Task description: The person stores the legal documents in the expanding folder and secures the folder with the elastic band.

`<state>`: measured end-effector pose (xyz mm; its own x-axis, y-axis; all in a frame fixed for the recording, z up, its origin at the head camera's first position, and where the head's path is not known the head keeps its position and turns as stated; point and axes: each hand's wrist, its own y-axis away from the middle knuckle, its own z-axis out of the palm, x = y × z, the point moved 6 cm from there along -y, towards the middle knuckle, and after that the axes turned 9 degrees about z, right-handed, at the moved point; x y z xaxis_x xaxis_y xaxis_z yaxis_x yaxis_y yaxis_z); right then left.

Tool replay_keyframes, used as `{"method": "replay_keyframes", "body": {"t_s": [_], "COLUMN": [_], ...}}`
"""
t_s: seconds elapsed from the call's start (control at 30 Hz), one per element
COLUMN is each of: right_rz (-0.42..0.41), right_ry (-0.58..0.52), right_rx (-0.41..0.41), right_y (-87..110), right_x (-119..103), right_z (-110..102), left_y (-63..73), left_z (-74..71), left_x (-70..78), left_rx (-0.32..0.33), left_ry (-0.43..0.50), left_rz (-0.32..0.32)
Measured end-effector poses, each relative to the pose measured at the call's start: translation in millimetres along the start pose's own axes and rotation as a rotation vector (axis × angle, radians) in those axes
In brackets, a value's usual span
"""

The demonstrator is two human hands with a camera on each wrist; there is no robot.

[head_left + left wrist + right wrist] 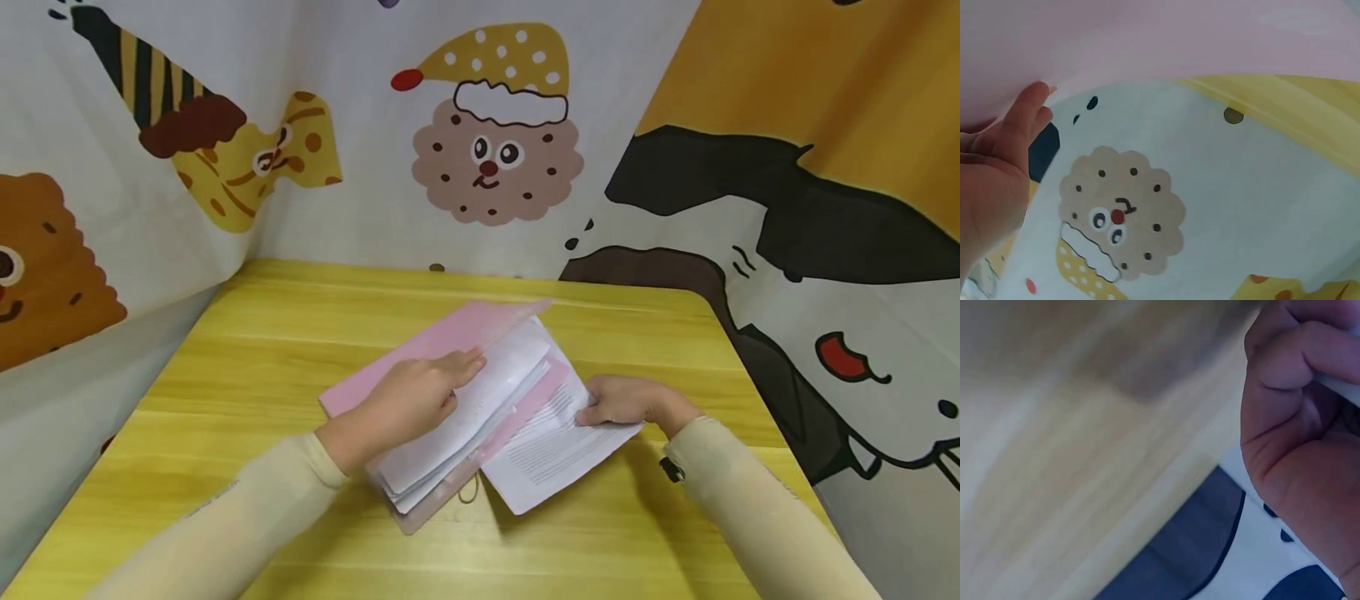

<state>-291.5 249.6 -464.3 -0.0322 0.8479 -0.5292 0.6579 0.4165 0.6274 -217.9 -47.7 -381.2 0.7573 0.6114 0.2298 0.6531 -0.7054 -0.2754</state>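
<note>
A pink folder (420, 343) with white papers inside lies opened at an angle on the table. My left hand (408, 400) reaches across it, index finger extended over the white pages (480, 400). In the left wrist view, the fingertips of this hand (1007, 140) meet the pink cover (1147, 37). My right hand (622, 400) pinches the edge of a printed sheet (547, 450) between thumb and fingers, the sheet slanting out from the folder's right side. The right wrist view has this hand (1304, 406) with its fingers curled.
A thin loop (468, 490) sticks out by the folder's lower edge. The yellow wood-grain table (300, 308) extends around the folder. Behind and beside it hangs a white cloth (360, 225) printed with cartoon food and animals.
</note>
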Motion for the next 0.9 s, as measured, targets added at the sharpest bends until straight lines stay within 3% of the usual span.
{"method": "replay_keyframes", "body": {"t_s": [0.17,0.33,0.47,0.6,0.9], "right_rz": [-0.003,0.042,0.045,0.044,0.068], "right_ry": [-0.132,-0.323,-0.44,-0.512,-0.571], "right_rx": [-0.025,-0.028,0.018,0.05,0.072], "right_y": [-1.0,7.0,6.8,5.5,6.5], "right_x": [4.1,21.0,28.5,29.9,25.8], "right_z": [12.1,20.4,29.3,34.2,37.4], "left_y": [-1.7,-0.2,-0.5,-1.3,-0.6], "left_z": [11.8,21.0,33.5,42.2,43.1], "left_x": [3.8,-1.3,-4.0,-4.6,-7.7], "left_rx": [-0.037,-0.05,-0.09,-0.115,-0.146], "left_ry": [-0.061,-0.015,0.006,0.009,0.032], "left_rz": [0.064,0.004,-0.016,-0.04,-0.114]}}
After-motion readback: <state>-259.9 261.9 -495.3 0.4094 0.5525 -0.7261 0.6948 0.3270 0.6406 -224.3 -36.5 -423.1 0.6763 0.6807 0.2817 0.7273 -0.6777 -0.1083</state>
